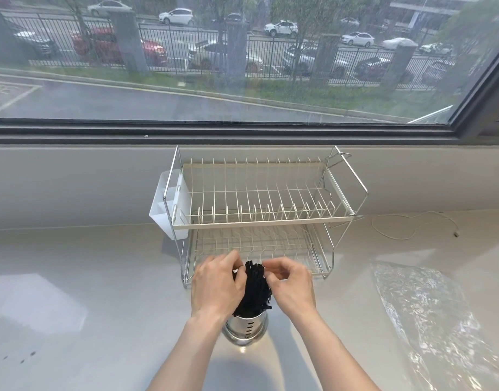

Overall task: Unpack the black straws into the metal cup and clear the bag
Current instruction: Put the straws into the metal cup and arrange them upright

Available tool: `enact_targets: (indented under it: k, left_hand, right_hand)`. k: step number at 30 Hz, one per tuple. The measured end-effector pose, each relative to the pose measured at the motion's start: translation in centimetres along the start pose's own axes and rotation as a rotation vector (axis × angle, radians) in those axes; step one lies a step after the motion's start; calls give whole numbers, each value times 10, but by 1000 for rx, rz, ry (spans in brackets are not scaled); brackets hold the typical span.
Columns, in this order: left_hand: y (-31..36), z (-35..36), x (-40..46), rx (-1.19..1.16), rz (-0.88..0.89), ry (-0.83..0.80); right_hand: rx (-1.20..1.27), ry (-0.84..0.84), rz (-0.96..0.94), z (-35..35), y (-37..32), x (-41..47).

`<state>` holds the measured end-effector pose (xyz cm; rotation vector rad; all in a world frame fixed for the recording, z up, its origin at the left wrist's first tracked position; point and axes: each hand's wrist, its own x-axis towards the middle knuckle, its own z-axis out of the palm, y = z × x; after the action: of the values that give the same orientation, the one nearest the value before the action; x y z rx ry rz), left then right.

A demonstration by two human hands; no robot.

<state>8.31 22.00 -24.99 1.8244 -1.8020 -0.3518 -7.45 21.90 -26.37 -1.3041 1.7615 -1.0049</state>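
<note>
A bundle of black straws (254,289) stands upright in the shiny metal cup (247,330) on the pale counter in front of me. My left hand (214,286) wraps round the left side of the bundle, fingers curled on its upper part. My right hand (289,285) is at the bundle's right side, with fingertips pinching the straws near their tops. The clear plastic bag (429,314) lies flat and crumpled on the counter to the right, apart from both hands.
A two-tier wire dish rack (259,215) with a white plastic side caddy (169,204) stands just behind the cup. A thin white cord (412,221) lies at the back right. A large window runs along the back.
</note>
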Motion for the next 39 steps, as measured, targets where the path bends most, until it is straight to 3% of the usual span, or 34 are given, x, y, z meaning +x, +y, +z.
enact_targets:
  k: [6,12,18,25,29,34,39]
  left_hand:
    - [-1,-3,2,-64,-106,-33]
    - [5,-2,5,-84,-64,-135]
    - [2,4,8,-76,-88,-83]
    - [-3,0,11,-240,-233,-41]
    - [-4,-6,15,-292,-277,-15]
    - [-5,-19,22,-427,-298,80]
    - [-7,-47,30,-557,-227,269]
  right_hand:
    - [-60,-11,-53,2,-5,-2]
    - [-80,12,-85,4,-6,-1]
    - [-39,142,-130,-3,-8,5]
    - [151,382,-236,-27,-36,16]
    - [507,457,-134,-55,-51,22]
    - [1194,221,190,-83,-48,13]
    - [1311,-54,252,-81,-29,-4]
